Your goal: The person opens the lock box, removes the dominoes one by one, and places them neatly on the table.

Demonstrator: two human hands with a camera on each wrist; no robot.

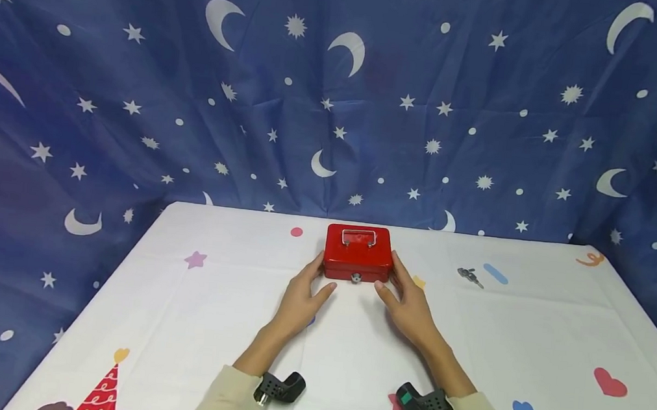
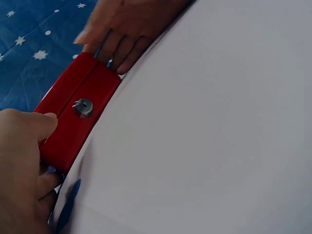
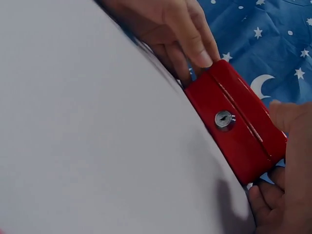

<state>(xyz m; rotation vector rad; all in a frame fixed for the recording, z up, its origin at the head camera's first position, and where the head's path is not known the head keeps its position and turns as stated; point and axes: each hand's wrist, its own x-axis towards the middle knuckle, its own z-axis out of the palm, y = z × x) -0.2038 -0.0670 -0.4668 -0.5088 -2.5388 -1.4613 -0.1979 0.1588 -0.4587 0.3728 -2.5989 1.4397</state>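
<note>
A red metal cash box [image 1: 358, 256] stands at the far middle of the table, lid down, its wire handle [image 1: 359, 237] on top. Its front bears a round silver lock [image 2: 83, 107], with no key in it. My left hand [image 1: 299, 297] lies along the box's left side, fingers nearly straight and fingertips at the wall. On the other side my right hand [image 1: 410, 306] does the same at the right wall. Both thumbs point inward near the front corners. In the right wrist view, the right hand's fingers [image 3: 267, 197] are at the box's lower edge.
A small bunch of keys [image 1: 471, 277] lies to the right of the box. The table [image 1: 208, 312] has a white cloth with printed party hats, hearts and stars. Behind it hangs a blue curtain [image 1: 337, 101] with moons and stars, close behind the box.
</note>
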